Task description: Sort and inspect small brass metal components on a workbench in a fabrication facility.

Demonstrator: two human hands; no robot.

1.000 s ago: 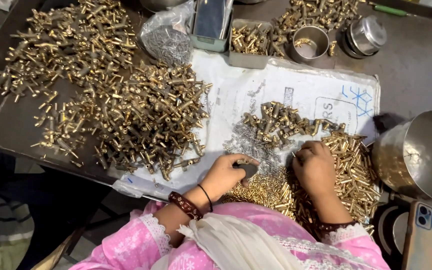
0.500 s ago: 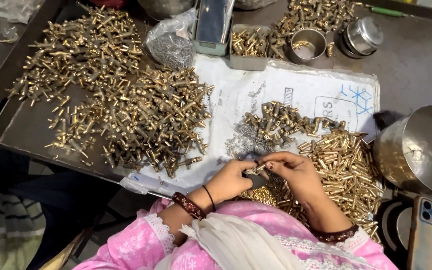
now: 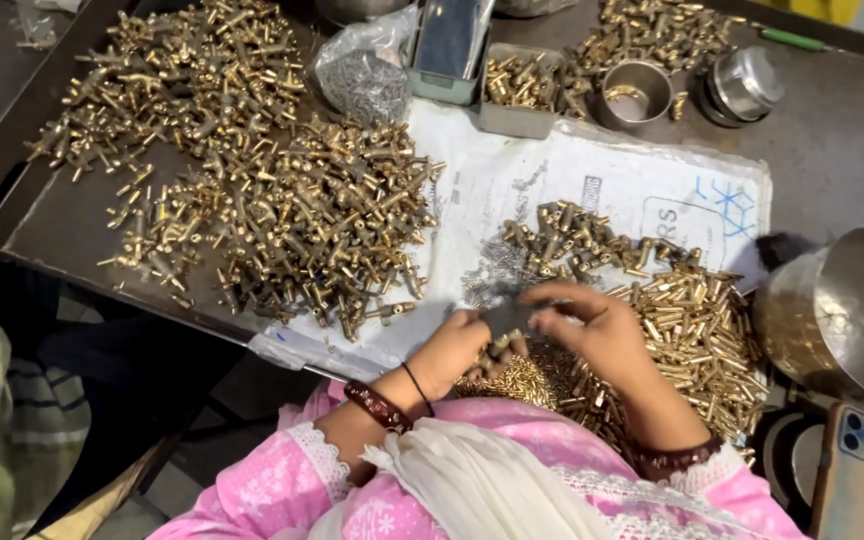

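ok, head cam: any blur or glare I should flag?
Head view: motion blur where the left hand and right hand meet around a small grey piece; brass parts stay sharp; soft glare on the steel bowl; lighting even, shadows faint.

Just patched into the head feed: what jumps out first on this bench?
The great spread of brass fittings across the dark tray at upper left catches the eye first, with a second heap of short brass tubes on the white printed sheet at right. At bottom centre the left hand and right hand meet over a small dark part, above pink sleeves. A large steel bowl sits at the far right.
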